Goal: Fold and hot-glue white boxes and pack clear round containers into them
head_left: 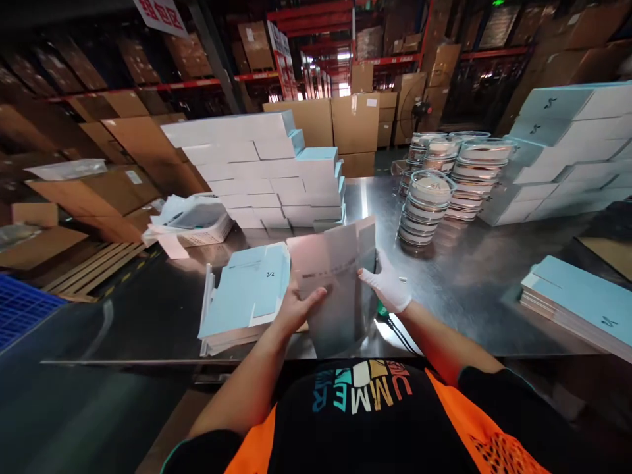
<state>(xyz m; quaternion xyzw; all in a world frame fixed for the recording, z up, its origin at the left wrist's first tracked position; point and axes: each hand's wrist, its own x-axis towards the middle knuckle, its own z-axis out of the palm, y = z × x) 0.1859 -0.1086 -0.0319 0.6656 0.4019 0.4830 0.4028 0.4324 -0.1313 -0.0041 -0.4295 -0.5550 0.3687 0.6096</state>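
Head camera looks down on a steel table [469,289], where the person holds a flat grey sheet [336,283] — it seems a folded carton blank or a pouch, I cannot tell which — upright between both hands. The left hand [296,309], bare, grips the sheet's left edge; its fingers [316,297] lie close together across the front face, and the thumb is hidden behind. The right hand [390,286], in a white glove, pinches the right edge with fingers curled around it.

Just left of the left fingers lies a pile of flat blue cartons [247,296], touching the wrist side. Beyond the fingertips stand stacked white and blue boxes [266,171], and to the right of the gloved fingers, somewhat apart, rise columns of round clear-lidded tins [427,207]. More flat blue cartons [582,306] lie far right.

In my judgement the grip is light and only on the edges, so the sheet may bend or slip down toward the table edge. The blue pile under the left wrist hangs close to that edge too — a push from the forearm could shift it off.
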